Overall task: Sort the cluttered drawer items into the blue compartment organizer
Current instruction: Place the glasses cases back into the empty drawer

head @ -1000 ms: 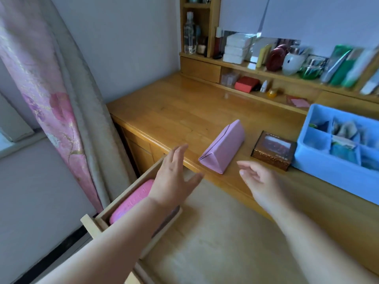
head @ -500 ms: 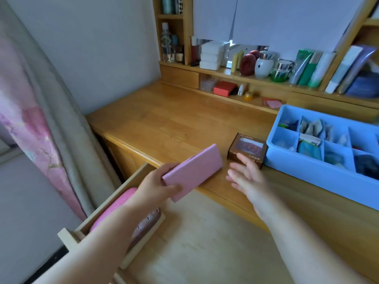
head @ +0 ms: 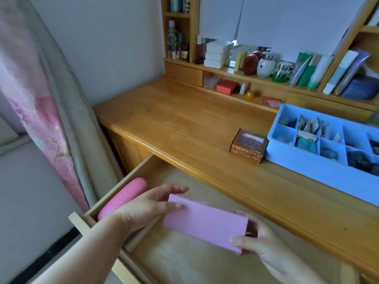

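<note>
Pink case grasped by left grip, right grip; underside hidden.

We see the lilac case off the worktop, where it lay a second ago, and now held low over the open drawer. The left hand, alone on it half a second back, now grips its left end, while the right hand, earlier empty and reaching, now pinches its right end.
</note>
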`<state>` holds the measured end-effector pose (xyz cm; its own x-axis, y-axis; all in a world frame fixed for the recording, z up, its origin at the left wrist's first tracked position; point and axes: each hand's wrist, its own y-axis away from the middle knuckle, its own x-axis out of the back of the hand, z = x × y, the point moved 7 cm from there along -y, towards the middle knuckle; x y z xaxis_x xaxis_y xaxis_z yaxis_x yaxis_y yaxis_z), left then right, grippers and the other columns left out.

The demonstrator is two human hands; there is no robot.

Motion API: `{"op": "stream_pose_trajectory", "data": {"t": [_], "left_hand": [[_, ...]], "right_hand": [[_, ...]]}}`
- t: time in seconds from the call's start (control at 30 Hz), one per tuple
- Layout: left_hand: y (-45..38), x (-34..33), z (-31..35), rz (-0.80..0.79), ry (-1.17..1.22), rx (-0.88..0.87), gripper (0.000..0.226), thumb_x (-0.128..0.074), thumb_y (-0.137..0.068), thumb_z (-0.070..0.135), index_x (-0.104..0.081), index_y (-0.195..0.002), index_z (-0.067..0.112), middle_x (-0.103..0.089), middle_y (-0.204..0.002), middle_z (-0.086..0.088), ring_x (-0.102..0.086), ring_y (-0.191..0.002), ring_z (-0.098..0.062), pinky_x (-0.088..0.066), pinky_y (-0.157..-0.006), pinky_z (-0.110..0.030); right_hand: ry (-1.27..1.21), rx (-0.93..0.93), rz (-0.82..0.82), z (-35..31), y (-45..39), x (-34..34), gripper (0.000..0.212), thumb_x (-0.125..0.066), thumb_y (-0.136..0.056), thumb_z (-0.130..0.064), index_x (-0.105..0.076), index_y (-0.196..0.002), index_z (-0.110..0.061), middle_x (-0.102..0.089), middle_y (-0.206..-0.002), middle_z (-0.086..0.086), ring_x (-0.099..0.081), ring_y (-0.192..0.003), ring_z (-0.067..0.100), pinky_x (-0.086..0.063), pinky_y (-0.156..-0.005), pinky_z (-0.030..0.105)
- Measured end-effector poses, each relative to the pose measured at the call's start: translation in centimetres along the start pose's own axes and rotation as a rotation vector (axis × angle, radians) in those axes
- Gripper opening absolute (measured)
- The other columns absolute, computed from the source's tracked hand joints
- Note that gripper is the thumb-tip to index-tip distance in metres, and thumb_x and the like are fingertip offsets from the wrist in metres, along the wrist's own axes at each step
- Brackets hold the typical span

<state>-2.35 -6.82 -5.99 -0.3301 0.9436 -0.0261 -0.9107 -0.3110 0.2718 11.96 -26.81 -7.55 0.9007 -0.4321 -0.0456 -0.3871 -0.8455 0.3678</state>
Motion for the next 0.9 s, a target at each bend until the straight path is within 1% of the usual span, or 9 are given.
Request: {"op": "stream_pose_trajectory", "data": {"t": [0.1, 0.2, 0.27, 0.33, 0.4, 0.47, 0.6, 0.8, 0.9], "left_hand": [[0.7, 4.6, -1.2, 0.528, -0.532, -0.069, 0.035, -0.069, -0.079, 0.031, -0.059, -0.111, 0.041, -0.060, -0.119, 0.013, -0.055, -0.114, -0.005, -0.040, -0.095, -0.019], [1.5, 6.6, -3.8, 0.594, -1.032, 0.008, 0.045, -0.064, -0.082, 0.030, -0.055, -0.127, 0.027, -0.050, -0.132, 0.004, -0.044, -0.125, -0.018, -0.034, -0.106, -0.029], [1.8, 7.0, -5.3, 0.583, -1.179, 0.025, 0.049, -0.061, -0.084, 0.039, -0.054, -0.130, 0.026, -0.043, -0.141, 0.004, -0.035, -0.133, -0.019, -0.026, -0.113, -0.038], [2.0, 7.0, -5.6, 0.601, -1.188, 0.001, 0.050, -0.062, -0.083, 0.042, -0.056, -0.129, 0.024, -0.043, -0.143, 0.002, -0.033, -0.136, -0.022, -0.023, -0.115, -0.044], [1.9, 6.9, -5.6, 0.612, -1.206, -0.015, 0.054, -0.066, -0.078, 0.046, -0.058, -0.127, 0.023, -0.044, -0.142, -0.001, -0.036, -0.134, -0.025, -0.025, -0.113, -0.046], [1.9, 6.9, -5.4, 0.624, -1.226, -0.033, 0.059, -0.070, -0.072, 0.048, -0.060, -0.124, 0.022, -0.047, -0.139, -0.003, -0.042, -0.129, -0.027, -0.029, -0.109, -0.046], [1.9, 7.0, -5.4, 0.659, -1.226, -0.066, 0.058, -0.074, -0.067, 0.043, -0.062, -0.120, 0.020, -0.051, -0.133, -0.002, -0.046, -0.125, -0.026, -0.034, -0.107, -0.048], [1.7, 7.1, -5.7, 0.670, -1.237, -0.083, 0.058, -0.068, -0.069, 0.046, -0.060, -0.121, 0.022, -0.049, -0.135, 0.001, -0.042, -0.129, -0.023, -0.030, -0.110, -0.046], [1.9, 6.5, -5.5, 0.650, -1.238, -0.068, 0.059, -0.068, -0.071, 0.046, -0.058, -0.124, 0.024, -0.045, -0.139, 0.001, -0.038, -0.132, -0.022, -0.027, -0.112, -0.048]], "right_hand": [[-0.086, -0.022, 0.213, 3.5, -1.3, 0.9, 0.056, -0.081, -0.065, 0.004, -0.062, -0.112, -0.020, -0.074, -0.096, 0.003, -0.067, -0.080, 0.017, -0.051, -0.056, 0.030], [-0.091, -0.036, 0.372, 5.8, -3.4, 0.7, 0.055, -0.073, -0.073, 0.009, -0.057, -0.116, -0.023, -0.070, -0.100, 0.000, -0.068, -0.082, 0.010, -0.054, -0.059, 0.026], [-0.030, -0.013, 0.439, 6.2, -5.6, 0.0, 0.057, -0.073, -0.075, 0.002, -0.054, -0.120, -0.027, -0.066, -0.106, -0.008, -0.066, -0.092, 0.006, -0.057, -0.076, 0.033], [0.083, 0.000, 0.447, 6.0, -8.4, -1.1, 0.056, -0.073, -0.077, -0.006, -0.050, -0.121, -0.032, -0.060, -0.115, -0.010, -0.060, -0.104, 0.009, -0.052, -0.092, 0.043], [0.174, -0.026, 0.385, 6.0, -11.4, -2.8, 0.059, -0.072, -0.078, -0.013, -0.046, -0.127, -0.033, -0.054, -0.124, -0.005, -0.058, -0.110, 0.017, -0.049, -0.095, 0.046], [0.342, -0.054, 0.304, 6.0, -14.1, -4.3, 0.065, -0.071, -0.080, -0.021, -0.040, -0.135, -0.036, -0.049, -0.129, -0.005, -0.058, -0.109, 0.023, -0.049, -0.095, 0.043], [0.677, -0.025, 0.205, 4.9, -18.2, -6.7, 0.065, -0.064, -0.083, -0.026, -0.036, -0.141, -0.033, -0.053, -0.134, -0.003, -0.053, -0.115, 0.019, -0.044, -0.090, 0.028], [0.663, -0.025, 0.076, 5.3, -19.7, -9.5, 0.072, -0.059, -0.089, -0.022, -0.021, -0.149, -0.033, -0.041, -0.147, 0.000, -0.043, -0.130, 0.021, -0.037, -0.101, 0.028], [0.472, -0.125, -0.002, 5.6, -18.7, -8.6, 0.084, -0.059, -0.091, -0.014, -0.004, -0.150, -0.037, -0.045, -0.142, 0.004, -0.052, -0.117, 0.022, -0.043, -0.095, 0.032]]}}
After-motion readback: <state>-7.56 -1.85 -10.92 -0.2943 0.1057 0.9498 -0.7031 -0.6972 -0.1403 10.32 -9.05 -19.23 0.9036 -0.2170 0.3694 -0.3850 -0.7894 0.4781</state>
